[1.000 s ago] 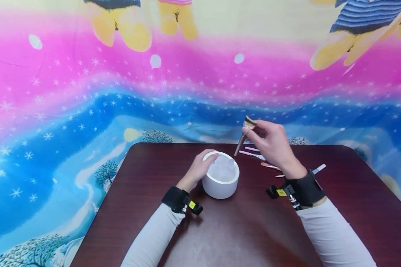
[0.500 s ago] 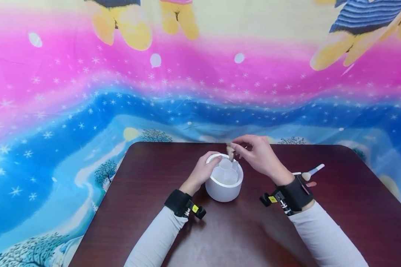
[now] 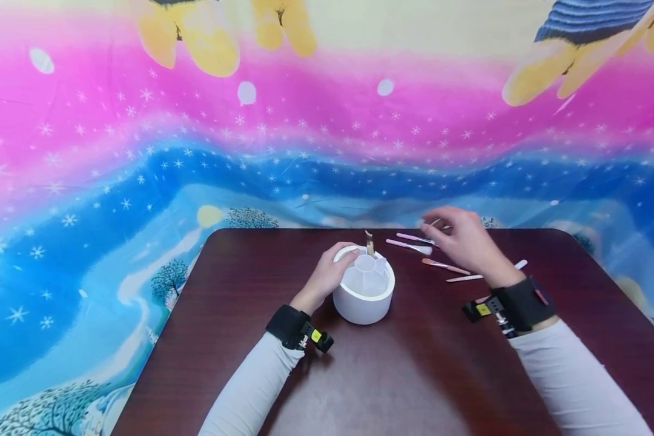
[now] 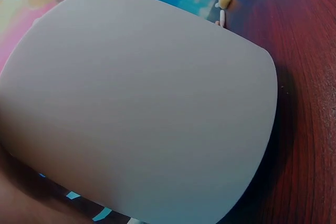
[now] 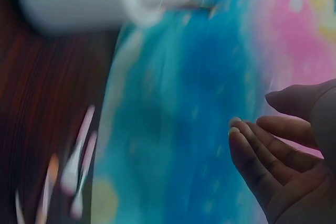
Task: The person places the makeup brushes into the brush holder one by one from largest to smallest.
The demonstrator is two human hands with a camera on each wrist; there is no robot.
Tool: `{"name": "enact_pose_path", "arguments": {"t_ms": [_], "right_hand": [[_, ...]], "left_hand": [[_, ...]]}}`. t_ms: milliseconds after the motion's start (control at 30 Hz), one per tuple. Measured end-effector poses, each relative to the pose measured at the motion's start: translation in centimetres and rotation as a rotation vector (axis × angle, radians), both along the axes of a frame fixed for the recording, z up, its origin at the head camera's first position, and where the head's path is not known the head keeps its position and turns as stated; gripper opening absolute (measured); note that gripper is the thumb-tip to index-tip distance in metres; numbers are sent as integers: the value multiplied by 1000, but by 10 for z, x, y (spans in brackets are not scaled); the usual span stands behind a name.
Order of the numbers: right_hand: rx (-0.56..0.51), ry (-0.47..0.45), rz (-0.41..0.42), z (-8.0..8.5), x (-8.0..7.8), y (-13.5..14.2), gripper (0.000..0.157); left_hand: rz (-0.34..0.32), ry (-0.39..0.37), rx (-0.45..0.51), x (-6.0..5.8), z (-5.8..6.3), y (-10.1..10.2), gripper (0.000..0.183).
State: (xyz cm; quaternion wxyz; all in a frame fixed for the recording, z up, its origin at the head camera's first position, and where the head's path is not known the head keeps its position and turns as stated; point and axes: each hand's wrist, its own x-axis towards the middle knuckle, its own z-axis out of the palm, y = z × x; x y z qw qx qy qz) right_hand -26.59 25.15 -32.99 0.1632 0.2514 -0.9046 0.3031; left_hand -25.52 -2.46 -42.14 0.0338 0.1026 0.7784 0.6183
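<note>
My left hand [image 3: 324, 275] grips the white round container [image 3: 361, 310] at its left side, with the thumb over the rim. Clear dividers [image 3: 354, 281] split its inside into compartments. At the back of it stands a gold-coloured makeup brush [image 3: 370, 243], upper end above the rim, lower part hidden. The container's white wall [image 4: 142, 98] fills most of the left wrist view. To the right, my right hand [image 3: 460, 239] hovers over the loose brushes, holding nothing. In the right wrist view its fingers [image 5: 252, 166] are loosely bent, the thumb apart from them.
Several makeup brushes lie right of the container, among them a pink-handled brush [image 3: 409, 246] and an orange-tipped brush [image 3: 444, 266]. A white-handled one [image 3: 520, 264] lies farther right, partly behind the wrist. A printed cloth [image 3: 327, 139] hangs behind the dark wooden table [image 3: 240, 290].
The right hand brought the gold brush left to the container, put it in upright and let go. It has since moved back right over the brushes. The left hand still grips the container.
</note>
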Motion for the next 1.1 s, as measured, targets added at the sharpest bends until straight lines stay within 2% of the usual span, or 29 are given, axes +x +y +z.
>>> {"name": "enact_pose_path", "arguments": {"t_ms": [167,233,367,500,600,733,800,900,1033,1100], "right_hand": [[97,-20,-85,-6,-14,53,22],[146,-27,-110,-12,-21,75,21],[276,-77,-101,-35,-30,115,22],[419,-157,-66,-62,-32,148,29],[489,-234,-74,-82,-29,165,31],[544,-324,-111,-99,-27,177,28],[563,-345,-130,-103,-26,181,24],[599,-367,-146,-104,-23,186,18],[648,-414,-117,-100,-20,194,13],[649,-423,-104,-96,-18,195,12]], "left_hand": [[7,1,4,0,2,0,39],[12,5,7,-4,-3,0,40],[18,18,8,-5,-4,0,38],[21,19,7,-5,-5,1,35],[14,10,5,-6,-8,2,36],[-4,-5,-6,-7,-7,1,37],[-12,-6,-17,-5,-3,0,37],[-17,6,-28,5,12,1,35],[-14,31,-28,20,31,1,34],[-10,26,-31,21,31,1,34]]}}
